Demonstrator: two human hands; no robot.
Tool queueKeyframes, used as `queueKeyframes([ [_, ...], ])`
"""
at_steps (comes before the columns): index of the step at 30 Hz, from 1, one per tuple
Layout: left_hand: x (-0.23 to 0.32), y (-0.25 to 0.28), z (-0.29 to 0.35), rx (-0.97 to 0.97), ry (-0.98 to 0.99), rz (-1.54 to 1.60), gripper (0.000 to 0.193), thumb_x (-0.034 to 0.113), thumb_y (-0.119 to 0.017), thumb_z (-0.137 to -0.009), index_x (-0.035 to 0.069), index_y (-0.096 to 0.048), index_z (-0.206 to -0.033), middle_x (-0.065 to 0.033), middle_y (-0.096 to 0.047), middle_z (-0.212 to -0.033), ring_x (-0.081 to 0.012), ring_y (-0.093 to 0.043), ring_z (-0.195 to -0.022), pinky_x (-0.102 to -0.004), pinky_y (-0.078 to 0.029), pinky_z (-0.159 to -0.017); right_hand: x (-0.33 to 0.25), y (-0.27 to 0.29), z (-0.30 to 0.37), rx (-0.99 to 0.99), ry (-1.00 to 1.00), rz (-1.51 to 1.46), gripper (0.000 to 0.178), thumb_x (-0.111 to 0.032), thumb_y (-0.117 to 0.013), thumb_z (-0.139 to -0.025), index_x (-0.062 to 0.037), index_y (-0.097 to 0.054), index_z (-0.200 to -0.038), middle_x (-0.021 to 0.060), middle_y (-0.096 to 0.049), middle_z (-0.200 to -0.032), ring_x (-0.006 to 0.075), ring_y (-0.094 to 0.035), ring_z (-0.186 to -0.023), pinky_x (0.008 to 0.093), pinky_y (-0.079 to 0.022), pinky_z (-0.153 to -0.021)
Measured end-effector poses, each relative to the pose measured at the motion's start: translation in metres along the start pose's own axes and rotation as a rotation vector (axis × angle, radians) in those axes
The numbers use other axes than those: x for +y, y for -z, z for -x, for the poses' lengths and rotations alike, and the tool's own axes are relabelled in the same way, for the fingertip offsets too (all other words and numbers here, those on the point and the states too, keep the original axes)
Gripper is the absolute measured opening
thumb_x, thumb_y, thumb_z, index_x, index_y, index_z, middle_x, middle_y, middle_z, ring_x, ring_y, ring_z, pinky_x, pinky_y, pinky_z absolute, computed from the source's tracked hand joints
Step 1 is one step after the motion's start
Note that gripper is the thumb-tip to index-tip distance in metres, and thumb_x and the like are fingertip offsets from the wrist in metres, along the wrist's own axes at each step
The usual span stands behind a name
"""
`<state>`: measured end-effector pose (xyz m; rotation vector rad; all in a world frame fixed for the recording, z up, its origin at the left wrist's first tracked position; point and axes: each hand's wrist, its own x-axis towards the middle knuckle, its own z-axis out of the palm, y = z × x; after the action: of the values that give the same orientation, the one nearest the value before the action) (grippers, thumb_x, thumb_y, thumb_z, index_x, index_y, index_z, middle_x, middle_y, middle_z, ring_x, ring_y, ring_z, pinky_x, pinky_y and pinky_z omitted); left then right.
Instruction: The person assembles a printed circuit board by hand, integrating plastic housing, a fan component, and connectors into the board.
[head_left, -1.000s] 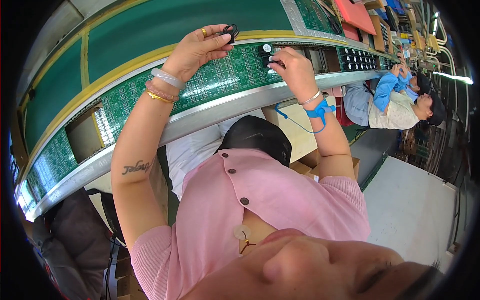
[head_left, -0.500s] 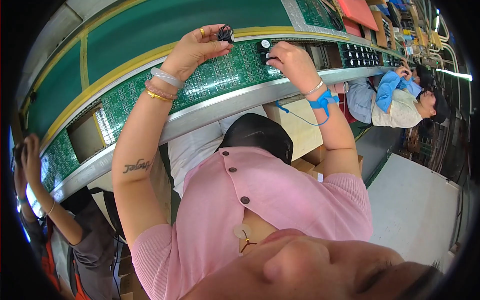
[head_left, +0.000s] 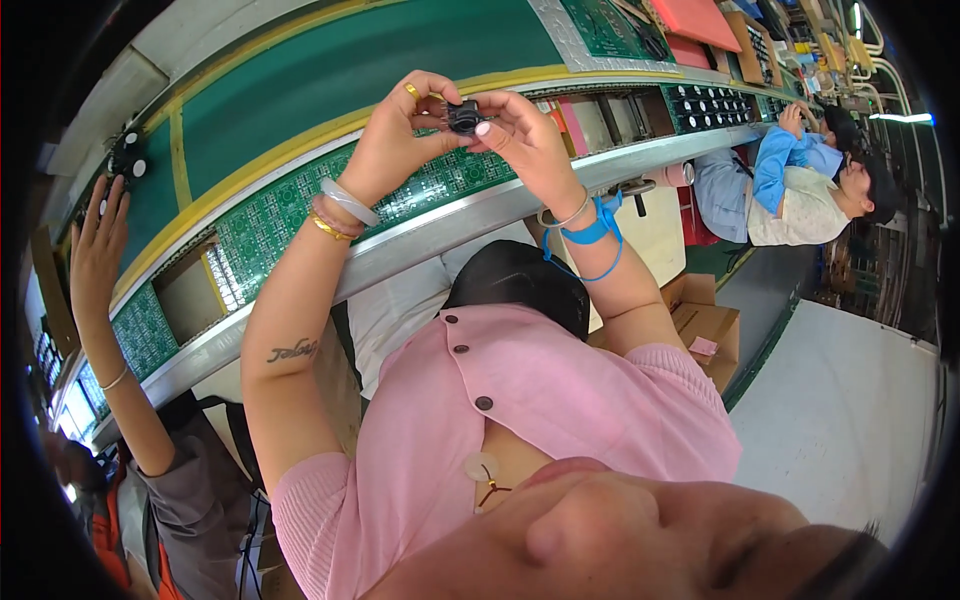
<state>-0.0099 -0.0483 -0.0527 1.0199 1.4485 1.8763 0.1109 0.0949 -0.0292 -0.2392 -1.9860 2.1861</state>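
Note:
My left hand (head_left: 400,135) and my right hand (head_left: 530,145) meet above the rail line. Between their fingertips is a small black component (head_left: 463,117), pinched from both sides. Its exact kind is partly hidden by my fingers. Below and to the left of my hands lies a long green circuit board panel (head_left: 300,205) set in the line. My right wrist carries a blue wrist strap (head_left: 597,225) with a cord.
A metal rail (head_left: 430,228) runs along the near side, a green mat (head_left: 370,50) beyond. At the right sits a board with rows of black, white-topped parts (head_left: 712,108). A co-worker's hand (head_left: 97,240) reaches by similar parts (head_left: 125,158) at the left. Other people sit at the right.
My right hand has moved left from the board and joined my left hand at the black component. The panel has shifted left. The co-worker's hand at the left has reached farther out.

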Motion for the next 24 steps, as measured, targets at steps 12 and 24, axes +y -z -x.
queueKeyframes([
  [12, 0.014, -0.011, 0.008, 0.009, -0.202, -0.340, 0.047, 0.008, -0.079, -0.070, 0.008, -0.058, -0.112, -0.0052, -0.056, -0.109, -0.0141, -0.059, -0.081, -0.0278, -0.052, -0.074, -0.024, 0.043, 0.040, 0.089, 0.104, 0.737, 0.035, -0.001, -0.071, -0.076, -0.0050, -0.063, -0.110, 0.0053, -0.062, -0.088, 0.0138, -0.060, -0.072, 0.0258, -0.050, -0.065],
  [24, 0.011, 0.002, 0.003, 0.203, -0.152, -0.455, 0.031, -0.001, -0.067, -0.080, 0.004, -0.062, -0.110, -0.0046, -0.057, -0.113, -0.0105, -0.059, -0.081, -0.0233, -0.052, -0.074, -0.007, 0.047, 0.045, 0.106, 0.155, 1.265, 0.034, -0.003, -0.074, -0.070, -0.0034, -0.064, -0.102, 0.0102, -0.062, -0.090, 0.0200, -0.064, -0.074, 0.0299, -0.052, -0.067],
])
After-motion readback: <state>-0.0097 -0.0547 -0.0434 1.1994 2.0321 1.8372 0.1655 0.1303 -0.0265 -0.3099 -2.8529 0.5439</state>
